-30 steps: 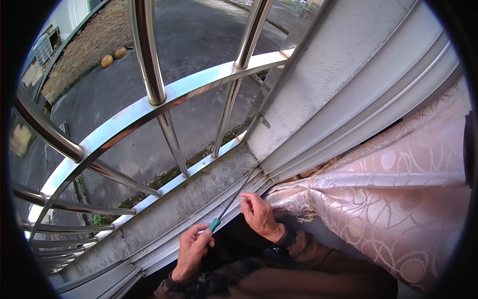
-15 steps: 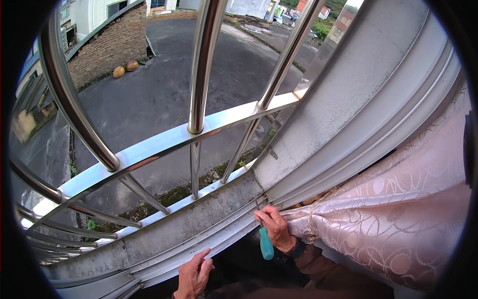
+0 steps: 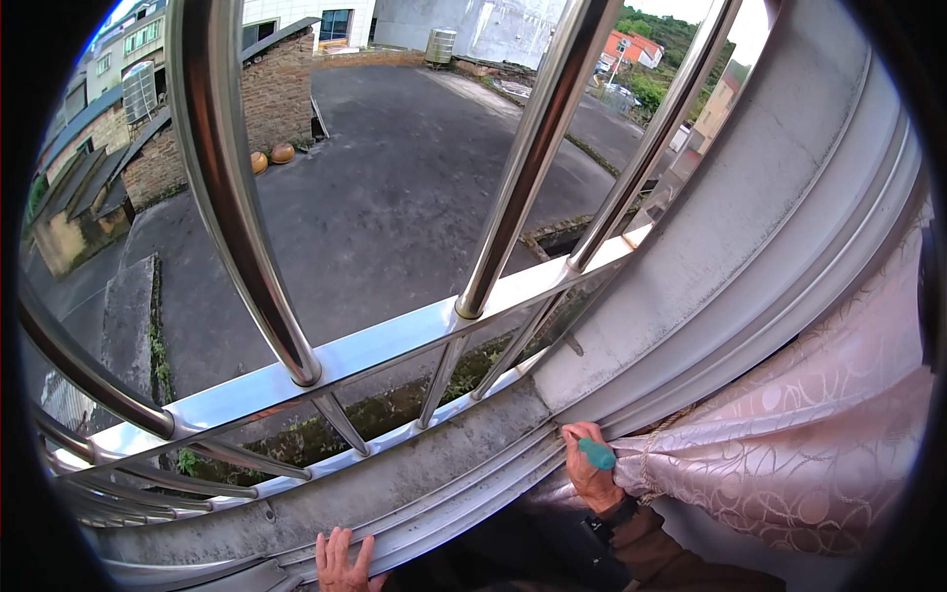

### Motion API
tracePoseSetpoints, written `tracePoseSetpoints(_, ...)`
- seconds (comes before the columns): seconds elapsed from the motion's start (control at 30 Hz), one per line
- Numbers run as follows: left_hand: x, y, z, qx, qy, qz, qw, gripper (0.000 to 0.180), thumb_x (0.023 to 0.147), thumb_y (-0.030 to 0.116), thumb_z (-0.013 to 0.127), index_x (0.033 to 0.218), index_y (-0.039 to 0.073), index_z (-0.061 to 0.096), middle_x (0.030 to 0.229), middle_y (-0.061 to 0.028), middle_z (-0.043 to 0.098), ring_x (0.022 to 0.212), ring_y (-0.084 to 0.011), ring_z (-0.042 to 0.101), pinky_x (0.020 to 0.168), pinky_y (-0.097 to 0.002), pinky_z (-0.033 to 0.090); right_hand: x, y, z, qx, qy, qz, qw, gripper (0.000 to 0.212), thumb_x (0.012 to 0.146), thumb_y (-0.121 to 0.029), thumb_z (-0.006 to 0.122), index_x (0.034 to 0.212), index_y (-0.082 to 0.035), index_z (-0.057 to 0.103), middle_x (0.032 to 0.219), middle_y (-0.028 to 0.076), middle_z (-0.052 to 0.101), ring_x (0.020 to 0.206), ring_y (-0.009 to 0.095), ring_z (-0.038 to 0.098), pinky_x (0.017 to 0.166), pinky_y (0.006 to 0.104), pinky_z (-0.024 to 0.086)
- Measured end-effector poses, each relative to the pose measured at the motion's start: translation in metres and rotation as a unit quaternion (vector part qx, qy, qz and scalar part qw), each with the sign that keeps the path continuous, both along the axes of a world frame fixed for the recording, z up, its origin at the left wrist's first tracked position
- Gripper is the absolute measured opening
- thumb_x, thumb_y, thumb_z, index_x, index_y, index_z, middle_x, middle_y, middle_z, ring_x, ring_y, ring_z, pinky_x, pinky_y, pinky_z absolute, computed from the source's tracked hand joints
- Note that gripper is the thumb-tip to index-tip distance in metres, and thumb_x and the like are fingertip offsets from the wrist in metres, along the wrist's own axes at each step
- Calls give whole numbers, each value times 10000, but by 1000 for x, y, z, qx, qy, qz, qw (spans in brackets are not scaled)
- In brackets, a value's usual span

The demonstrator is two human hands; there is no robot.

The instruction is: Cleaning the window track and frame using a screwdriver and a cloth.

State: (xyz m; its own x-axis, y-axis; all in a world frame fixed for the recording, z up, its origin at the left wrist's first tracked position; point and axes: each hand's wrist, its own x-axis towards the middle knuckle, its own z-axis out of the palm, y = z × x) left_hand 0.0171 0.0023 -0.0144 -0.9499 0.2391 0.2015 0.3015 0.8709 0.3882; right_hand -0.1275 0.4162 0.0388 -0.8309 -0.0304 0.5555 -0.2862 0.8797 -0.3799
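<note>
My right hand (image 3: 589, 481) is closed around a screwdriver (image 3: 597, 454) with a teal handle, near the corner where the sill track meets the side of the window frame. The handle shows above my fingers; the shaft is hidden from this angle. To the lower left, my left hand (image 3: 343, 564) lies on the grey metal window track (image 3: 444, 523) with its fingers stretched and a little apart. It holds nothing. Beyond the track runs the stained concrete sill (image 3: 345, 513).
Shiny metal security bars (image 3: 523, 168) with a flat crossbar (image 3: 395, 350) stand just outside the sill. A pale pink patterned curtain (image 3: 789, 434), gathered by a cord, hangs at the right. Below the bars spreads a dark flat roof (image 3: 395, 178).
My left hand has moved left and down onto the track. The screwdriver's handle has swung up, and its shaft no longer shows. The view has shifted, with more beyond the bars visible.
</note>
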Motion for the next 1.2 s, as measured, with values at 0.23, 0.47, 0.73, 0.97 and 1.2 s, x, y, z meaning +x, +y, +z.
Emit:
tracePoseSetpoints(0.23, -9, 1, 7, 18, -28, 16, 999, 638, 802, 363, 691, 1362, 72, 599, 1397, -239, 514, 1333, -416, 465, 1154, -563, 329, -3, -3, 2, 22, 4, -17, 1000, 111, 924, -19, 680, 1031, -35, 655, 961, 149, 665, 847, 349, 681, 713, 401, 568)
tracePoseSetpoints(0.47, -18, 3, 15, 21, -55, 14, 998, 698, 737, 327, 746, 1368, 80, 580, 1340, -229, 529, 1266, -428, 482, 1098, -541, 367, -10, 1, -10, 36, -3, -56, 998, 93, 947, -56, 656, 1036, -30, 657, 947, 162, 668, 841, 360, 664, 732, 430, 526)
tracePoseSetpoints(0.73, -26, 5, 35, 1, -64, 19, 998, 736, 591, 200, 904, 1259, 63, 626, 1167, -181, 599, 1101, -336, 597, 999, -459, 465, -10, -2, -16, 87, 3, -27, 996, 89, 957, -43, 649, 1033, -8, 619, 942, 163, 669, 842, 361, 672, 725, 409, 553)
tracePoseSetpoints(0.97, -22, 4, 12, 37, -77, 26, 996, 800, 503, 181, 901, 1241, 64, 617, 1276, -187, 528, 1221, -410, 504, 1073, -520, 391, -4, -6, -5, 23, -5, -92, 995, 78, 969, -59, 638, 1005, 0, 673, 939, 158, 685, 850, 340, 671, 733, 414, 541)
tracePoseSetpoints(1.2, -22, 5, 10, 36, -68, 29, 997, 832, 491, 185, 920, 1254, 76, 608, 1268, -185, 535, 1224, -393, 515, 1092, -524, 380, -3, 8, -10, 68, -10, -92, 993, 94, 964, -48, 641, 1045, -6, 663, 960, 155, 673, 872, 340, 671, 746, 398, 544)
